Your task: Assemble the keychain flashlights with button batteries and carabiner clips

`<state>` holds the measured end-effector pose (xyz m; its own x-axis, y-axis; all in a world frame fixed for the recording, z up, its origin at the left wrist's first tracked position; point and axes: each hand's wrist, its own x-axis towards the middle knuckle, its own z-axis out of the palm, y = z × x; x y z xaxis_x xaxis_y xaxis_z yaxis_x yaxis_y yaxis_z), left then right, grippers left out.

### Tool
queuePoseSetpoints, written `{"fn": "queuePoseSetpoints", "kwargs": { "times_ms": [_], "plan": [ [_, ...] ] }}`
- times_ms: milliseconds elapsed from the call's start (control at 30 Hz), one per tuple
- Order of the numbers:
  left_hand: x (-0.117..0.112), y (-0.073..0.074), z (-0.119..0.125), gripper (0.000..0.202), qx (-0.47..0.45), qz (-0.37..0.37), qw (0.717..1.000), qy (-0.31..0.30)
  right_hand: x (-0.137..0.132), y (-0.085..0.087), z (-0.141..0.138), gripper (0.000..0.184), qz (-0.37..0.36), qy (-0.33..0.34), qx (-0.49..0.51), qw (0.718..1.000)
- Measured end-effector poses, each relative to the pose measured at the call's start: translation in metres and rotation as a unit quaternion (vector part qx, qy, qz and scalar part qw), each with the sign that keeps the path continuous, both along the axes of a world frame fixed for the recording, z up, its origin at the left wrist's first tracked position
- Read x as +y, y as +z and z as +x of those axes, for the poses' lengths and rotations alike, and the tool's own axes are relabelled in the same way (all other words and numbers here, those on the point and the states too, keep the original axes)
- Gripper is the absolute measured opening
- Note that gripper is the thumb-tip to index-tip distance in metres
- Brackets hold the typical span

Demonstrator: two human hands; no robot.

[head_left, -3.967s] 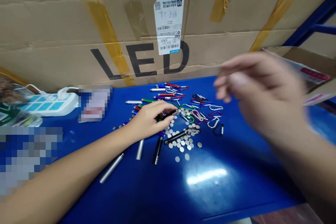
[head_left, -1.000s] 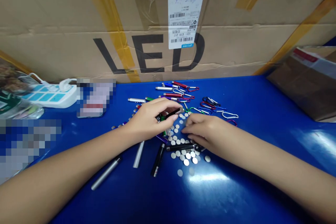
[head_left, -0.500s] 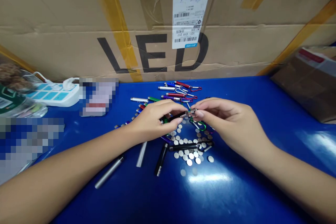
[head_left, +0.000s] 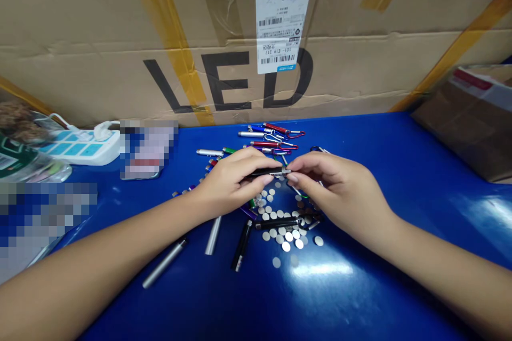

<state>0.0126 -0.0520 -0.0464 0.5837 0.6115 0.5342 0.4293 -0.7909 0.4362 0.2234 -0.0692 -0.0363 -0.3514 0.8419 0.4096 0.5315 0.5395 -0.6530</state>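
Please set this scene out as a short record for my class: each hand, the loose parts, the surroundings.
Left hand: holds a black tube, roughly level
Right hand: fingertips pinch the tube's silver end
Loose parts: silver discs scattered below the hands
Nearby: two more black tubes; a silver tube
Beyond: coloured tubes with clips
Surface: blue table
Far left: white power strip
Backdrop: cardboard marked LED

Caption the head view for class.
Left hand grips a black tube, right hand pinches at its end, near silver discs.
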Motion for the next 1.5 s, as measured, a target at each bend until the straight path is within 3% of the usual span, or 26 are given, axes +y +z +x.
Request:
{"fn": "queuePoseSetpoints", "kwargs": {
  "times_ms": [200,267,400,467,600,667,867,967,1067,1133,1167,1233,1300,1367,1400,1467,1500],
  "plan": [
    [0.003,-0.002,0.0,0.018,-0.004,0.071,0.997,-0.022,0.003,0.001,0.004,0.009,0.095,0.056,-0.077,0.991],
    [0.003,-0.004,-0.001,0.017,0.008,0.113,0.993,-0.033,0.002,0.003,0.003,0.01,0.073,0.06,-0.079,0.992],
    [0.0,-0.006,-0.002,0.016,0.031,0.165,0.985,-0.032,-0.001,0.005,0.001,0.013,-0.058,0.042,-0.054,0.996],
    [-0.002,-0.004,-0.001,0.017,0.039,0.156,0.987,-0.018,-0.001,0.003,0.002,0.012,-0.047,0.049,-0.051,0.996],
    [-0.004,0.002,0.003,0.017,0.036,0.073,0.997,-0.003,0.0,-0.001,0.008,0.013,0.119,0.085,-0.1,0.984],
    [-0.005,0.005,0.004,0.017,0.032,0.032,0.999,-0.001,0.0,-0.001,0.01,0.017,0.153,0.096,-0.123,0.976],
    [-0.006,0.006,0.001,0.02,0.005,0.087,0.994,-0.062,0.001,0.006,0.014,0.009,0.086,0.118,-0.089,0.985],
    [-0.008,0.011,0.003,0.017,0.01,-0.003,0.999,-0.042,0.002,0.007,0.017,0.017,0.139,0.144,-0.124,0.972],
    [-0.013,0.017,0.008,0.017,0.003,-0.227,0.974,-0.013,0.0,0.008,0.021,0.027,0.169,0.161,-0.173,0.957],
    [-0.016,0.02,0.01,0.022,-0.012,-0.312,0.95,-0.022,-0.002,0.01,0.022,0.03,0.147,0.154,-0.184,0.96],
    [-0.017,0.022,0.011,0.021,-0.014,-0.31,0.95,-0.026,-0.004,0.011,0.022,0.03,0.137,0.151,-0.18,0.962],
    [-0.018,0.022,0.01,0.018,-0.006,-0.22,0.975,-0.033,-0.005,0.014,0.021,0.027,0.126,0.149,-0.156,0.968],
    [-0.017,0.021,0.008,0.017,0.008,-0.076,0.996,-0.041,-0.006,0.015,0.018,0.02,0.074,0.138,-0.111,0.981],
    [-0.016,0.018,0.006,0.016,0.033,0.043,0.998,-0.045,-0.006,0.015,0.014,0.014,-0.066,0.121,-0.04,0.99],
    [-0.015,0.016,0.006,0.015,0.05,0.075,0.995,-0.043,-0.006,0.015,0.012,0.013,-0.16,0.117,-0.001,0.98],
    [-0.014,0.012,0.005,0.017,0.079,0.108,0.99,-0.035,-0.006,0.013,0.008,0.017,-0.328,0.129,0.062,0.934],
    [-0.013,0.011,0.005,0.017,0.082,0.111,0.99,-0.03,-0.005,0.013,0.007,0.021,-0.376,0.136,0.078,0.913]
  ]
}}
